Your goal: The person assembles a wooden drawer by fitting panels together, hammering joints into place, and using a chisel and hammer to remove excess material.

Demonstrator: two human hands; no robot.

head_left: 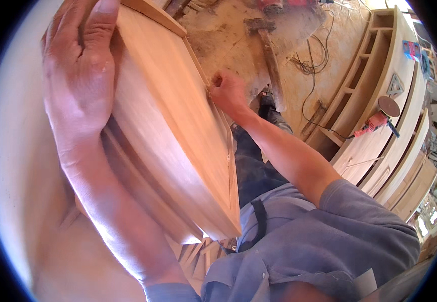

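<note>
A pale wooden panel piece (173,95) with thick raised edges stands slanted in front of me, close to my body. My left hand (80,70) lies along its left side, fingers stretched upward and the thumb beside them; the fingertips reach the top of the picture. At the panel's right edge, my right hand (228,93) is curled closed beside a thin wooden strip (230,161) that runs down that edge. What its fingers hold, if anything, is too small to make out.
A hammer (271,60) with a wooden handle and a black cable (313,65) lie beyond my right arm. At right, a long compartmented wooden frame (351,83) stands by panels bearing a red power sander (372,124). Wood offcuts (198,259) lie below the panel piece.
</note>
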